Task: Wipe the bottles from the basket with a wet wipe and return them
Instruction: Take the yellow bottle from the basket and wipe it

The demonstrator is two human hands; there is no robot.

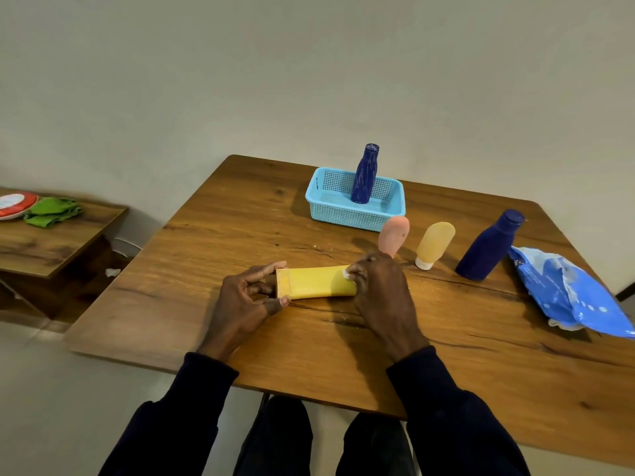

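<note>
You are holding the yellow tube [316, 281] sideways just above the table [309, 355], near its front middle. Your left hand [247, 297] is pinching the flat crimped end between thumb and fingertips. Your right hand [381, 290] is curling round the other end and pressing a small white wipe [347, 273] against it.

That left pinch is looking light to me, so a firm rub from the right could be twisting the tube out of it or pushing it toward the left edge. The wipe is bunching small under your fingers, so it may be missing much of the tube's face or slipping out altogether.

Just beyond your right hand the pink tube [394, 235] and the orange tube [434, 243] are standing upright, with a dark bottle [489, 247] further right. A stroke running long is likely to topple them. The basket [343, 218] is sitting at the far side, well apart, with one blue bottle [365, 175] standing in it, so the return reach is passing close by those upright tubes.
</note>
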